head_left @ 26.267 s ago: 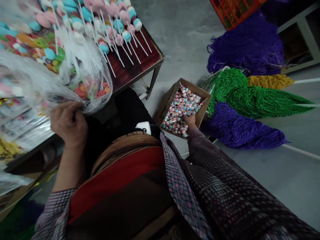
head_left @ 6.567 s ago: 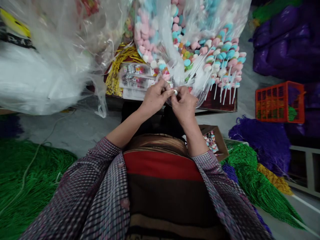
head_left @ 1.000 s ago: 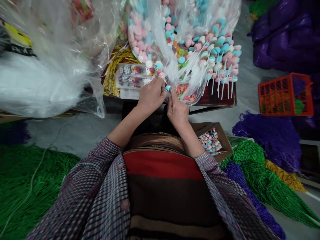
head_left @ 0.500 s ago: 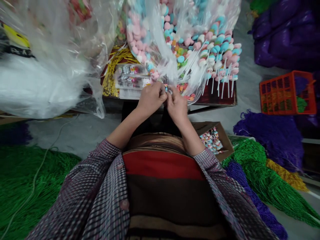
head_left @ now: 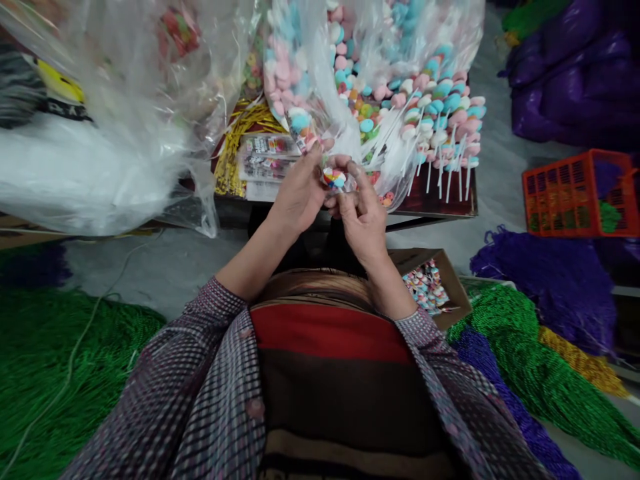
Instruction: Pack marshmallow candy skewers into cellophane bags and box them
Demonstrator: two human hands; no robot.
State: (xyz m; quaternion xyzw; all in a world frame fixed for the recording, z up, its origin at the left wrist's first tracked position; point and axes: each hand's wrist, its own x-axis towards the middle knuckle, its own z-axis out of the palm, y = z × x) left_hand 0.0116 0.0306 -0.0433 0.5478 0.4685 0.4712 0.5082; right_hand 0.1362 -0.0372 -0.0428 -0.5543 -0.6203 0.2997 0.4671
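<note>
A small clear bag with colourful candy [head_left: 334, 178] is held between both hands at the table's front edge. My left hand [head_left: 300, 190] has its fingers closed on the bag's left side. My right hand [head_left: 364, 210] pinches its lower right part between thumb and fingers. Just behind the hands lies a large clear bag of pink, blue and white candies [head_left: 283, 73]. Flat printed wrappers [head_left: 267, 157] are left of my left hand, beside gold ties [head_left: 229, 170]. Candy skewers on white sticks [head_left: 453, 127] lie at the table's right.
Large plastic bags [head_left: 100, 173] cover the table's left part. A cardboard box [head_left: 457, 293] of wrapped candy stands below, on the right. An orange crate [head_left: 560, 197], purple bundles [head_left: 555, 73] and green strands [head_left: 525, 347] lie farther right, more green strands [head_left: 65, 353] at left.
The hands have moved slightly apart, and the candy bag between them now shows. The fingers of both hands have spread around it. The whole view has shifted a little.
</note>
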